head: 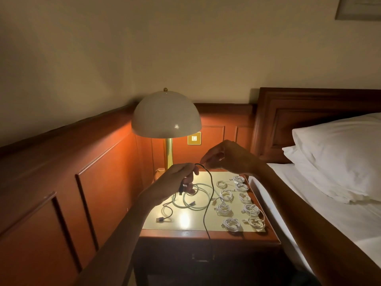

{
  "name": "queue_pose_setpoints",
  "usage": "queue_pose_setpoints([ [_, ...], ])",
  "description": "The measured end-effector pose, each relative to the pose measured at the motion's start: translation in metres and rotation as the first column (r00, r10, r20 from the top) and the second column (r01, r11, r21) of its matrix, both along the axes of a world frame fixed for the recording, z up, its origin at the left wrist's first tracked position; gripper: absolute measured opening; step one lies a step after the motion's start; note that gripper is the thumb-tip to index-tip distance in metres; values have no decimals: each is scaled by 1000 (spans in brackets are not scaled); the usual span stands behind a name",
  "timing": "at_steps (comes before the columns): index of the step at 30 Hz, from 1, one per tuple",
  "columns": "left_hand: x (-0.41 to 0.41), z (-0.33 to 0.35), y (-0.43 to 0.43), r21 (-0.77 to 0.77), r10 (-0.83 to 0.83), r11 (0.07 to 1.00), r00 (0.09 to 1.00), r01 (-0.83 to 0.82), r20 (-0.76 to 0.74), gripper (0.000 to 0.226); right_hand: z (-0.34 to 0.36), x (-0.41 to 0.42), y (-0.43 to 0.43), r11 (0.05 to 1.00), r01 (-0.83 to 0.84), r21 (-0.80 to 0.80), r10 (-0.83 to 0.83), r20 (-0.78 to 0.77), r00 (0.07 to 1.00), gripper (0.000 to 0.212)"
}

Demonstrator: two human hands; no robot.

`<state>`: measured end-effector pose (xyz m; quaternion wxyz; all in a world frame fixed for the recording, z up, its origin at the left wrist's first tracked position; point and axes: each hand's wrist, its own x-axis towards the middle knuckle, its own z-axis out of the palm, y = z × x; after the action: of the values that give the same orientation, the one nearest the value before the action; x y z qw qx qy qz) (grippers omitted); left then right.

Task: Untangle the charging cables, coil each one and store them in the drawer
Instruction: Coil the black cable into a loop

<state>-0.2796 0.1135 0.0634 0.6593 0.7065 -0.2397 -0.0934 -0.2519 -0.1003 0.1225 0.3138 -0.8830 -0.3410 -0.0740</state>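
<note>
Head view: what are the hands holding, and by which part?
One dark cable: the left hand grips it near its plug end, the right hand pinches it just beyond; the rest hangs down.

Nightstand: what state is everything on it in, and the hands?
lamp, lit.
black cable, uncoiled, tail hanging over the front edge.
white cables, coiled, in rows.
pale green cable, loose loops.
drawer, looks shut.
left hand, grips the black cable.
right hand, pinches the black cable.
</note>
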Motion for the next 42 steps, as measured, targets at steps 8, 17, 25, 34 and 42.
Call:
queue_pose_setpoints([
  [8,-1,-6,3,-97,-14,995,1000,12,-27,33,-18,11,11,997,6,75,-3,-40,999,11],
  [17,-5,-1,7,-60,-91,994,993,86,-81,33,-13,14,22,957,175,229,-209,131,969,12],
  [25,13,2,1,-533,-58,846,988,-26,-141,42,-90,-23,67,707,229,669,197,-498,845,19],
  [34,41,-27,20,-61,305,952,927,-299,219,17,-70,-33,45,972,226,-68,-229,-26,973,19],
  [42,16,-30,17,-145,-415,902,909,407,-27,52,2,-22,21,999,-33,-31,35,55,998,13],
])
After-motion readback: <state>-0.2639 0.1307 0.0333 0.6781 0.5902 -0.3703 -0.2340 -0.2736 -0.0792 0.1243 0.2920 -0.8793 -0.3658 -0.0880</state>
